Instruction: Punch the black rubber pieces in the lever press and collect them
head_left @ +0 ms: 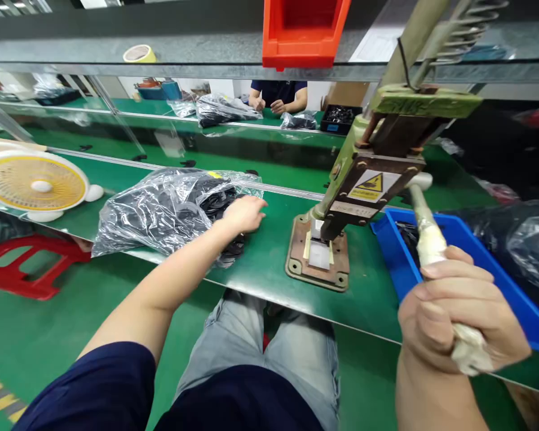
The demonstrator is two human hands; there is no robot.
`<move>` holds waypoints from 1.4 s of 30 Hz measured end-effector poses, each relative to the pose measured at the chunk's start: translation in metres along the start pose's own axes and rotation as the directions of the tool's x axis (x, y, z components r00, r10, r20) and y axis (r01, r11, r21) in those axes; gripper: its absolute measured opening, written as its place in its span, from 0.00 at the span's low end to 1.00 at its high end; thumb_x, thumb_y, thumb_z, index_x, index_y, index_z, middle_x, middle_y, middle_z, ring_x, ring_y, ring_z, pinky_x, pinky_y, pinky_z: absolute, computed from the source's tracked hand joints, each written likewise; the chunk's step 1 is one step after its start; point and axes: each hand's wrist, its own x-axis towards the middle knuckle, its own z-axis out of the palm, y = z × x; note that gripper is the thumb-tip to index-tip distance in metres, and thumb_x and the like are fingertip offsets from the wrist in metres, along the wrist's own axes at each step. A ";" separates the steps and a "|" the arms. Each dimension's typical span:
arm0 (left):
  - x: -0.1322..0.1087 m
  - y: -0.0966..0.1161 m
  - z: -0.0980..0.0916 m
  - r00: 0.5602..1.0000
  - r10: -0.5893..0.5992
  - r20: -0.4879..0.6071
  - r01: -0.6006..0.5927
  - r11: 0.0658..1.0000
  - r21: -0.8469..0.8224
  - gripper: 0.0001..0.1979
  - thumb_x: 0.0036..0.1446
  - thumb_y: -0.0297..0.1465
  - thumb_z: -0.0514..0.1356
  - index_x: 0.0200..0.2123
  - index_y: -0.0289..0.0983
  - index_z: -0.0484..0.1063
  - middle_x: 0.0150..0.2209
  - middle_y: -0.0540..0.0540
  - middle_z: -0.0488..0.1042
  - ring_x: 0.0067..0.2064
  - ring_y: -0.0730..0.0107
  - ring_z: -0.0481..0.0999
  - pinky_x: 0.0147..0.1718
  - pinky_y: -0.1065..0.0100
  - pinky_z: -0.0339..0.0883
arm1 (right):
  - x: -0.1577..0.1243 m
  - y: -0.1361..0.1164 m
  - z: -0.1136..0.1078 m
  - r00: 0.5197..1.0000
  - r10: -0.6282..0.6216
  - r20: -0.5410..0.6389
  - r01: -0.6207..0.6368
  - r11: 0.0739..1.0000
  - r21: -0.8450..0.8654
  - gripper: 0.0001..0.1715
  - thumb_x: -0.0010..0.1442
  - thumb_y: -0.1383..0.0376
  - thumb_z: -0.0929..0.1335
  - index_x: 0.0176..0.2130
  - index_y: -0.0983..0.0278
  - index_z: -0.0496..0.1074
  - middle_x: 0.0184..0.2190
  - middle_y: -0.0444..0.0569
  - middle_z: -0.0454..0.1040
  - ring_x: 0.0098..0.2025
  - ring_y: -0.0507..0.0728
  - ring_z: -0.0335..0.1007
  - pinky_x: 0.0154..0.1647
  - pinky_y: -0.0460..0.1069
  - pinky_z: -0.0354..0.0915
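My right hand (460,308) is wrapped round the taped lever handle (431,239) of a green hand press (363,179). Under the press head, a small pale fixture block (318,254) sits on the brown metal base (296,257). To the left lies a clear plastic bag (148,209) full of flat black parts (215,203), its mouth facing the press. At that mouth is my left hand (245,214), its fingers curled and partly hidden; anything in them cannot be made out.
A blue bin (467,239) with black parts stands right of the press. A yellow and white fan (36,182) is at the left, above a red plastic stool (31,263). Overhead hangs a red bin (303,36) by the shelf. Across the line sits another person (281,96).
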 end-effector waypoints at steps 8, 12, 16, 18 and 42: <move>-0.001 -0.122 -0.018 0.892 -0.322 0.318 0.374 0.920 -0.118 0.29 0.46 0.47 0.74 0.50 0.39 0.78 0.53 0.40 0.80 0.51 0.55 0.80 0.51 0.64 0.70 | -0.004 0.015 0.005 0.991 -0.054 -0.126 0.063 0.996 0.068 0.29 0.45 0.53 0.74 0.13 0.59 0.55 0.12 0.42 0.62 0.22 0.57 0.67 0.41 0.68 0.72; -0.006 -0.116 -0.010 0.916 -0.278 0.290 0.315 0.945 -0.086 0.21 0.47 0.44 0.73 0.41 0.40 0.77 0.45 0.43 0.81 0.44 0.58 0.79 0.41 0.65 0.70 | -0.004 0.014 0.003 0.995 -0.048 -0.087 0.052 0.997 0.053 0.27 0.46 0.54 0.74 0.13 0.58 0.57 0.12 0.42 0.62 0.22 0.57 0.68 0.42 0.68 0.73; -0.006 -0.107 -0.019 0.919 -0.294 0.263 0.357 0.903 -0.237 0.15 0.56 0.44 0.68 0.35 0.40 0.70 0.31 0.48 0.77 0.33 0.64 0.77 0.32 0.67 0.67 | -0.003 0.004 -0.001 1.000 -0.008 -0.014 0.008 1.000 0.016 0.23 0.49 0.55 0.74 0.15 0.57 0.60 0.15 0.42 0.64 0.26 0.58 0.70 0.48 0.71 0.73; -0.004 -0.098 -0.026 0.913 -0.326 0.244 0.401 0.825 -0.398 0.16 0.60 0.45 0.67 0.37 0.40 0.67 0.27 0.50 0.75 0.30 0.65 0.78 0.29 0.68 0.68 | -0.003 -0.001 -0.003 0.999 0.015 0.034 -0.015 1.000 -0.007 0.21 0.50 0.55 0.73 0.17 0.57 0.61 0.16 0.42 0.65 0.28 0.59 0.71 0.51 0.73 0.72; 0.024 0.121 0.045 0.825 0.128 0.550 0.519 0.212 -0.828 0.16 0.64 0.39 0.68 0.37 0.38 0.64 0.18 0.53 0.72 0.18 0.73 0.76 0.19 0.77 0.69 | -0.006 -0.003 -0.015 0.985 -0.026 0.173 0.012 0.997 0.080 0.12 0.56 0.63 0.72 0.25 0.59 0.67 0.25 0.39 0.72 0.37 0.56 0.75 0.60 0.69 0.70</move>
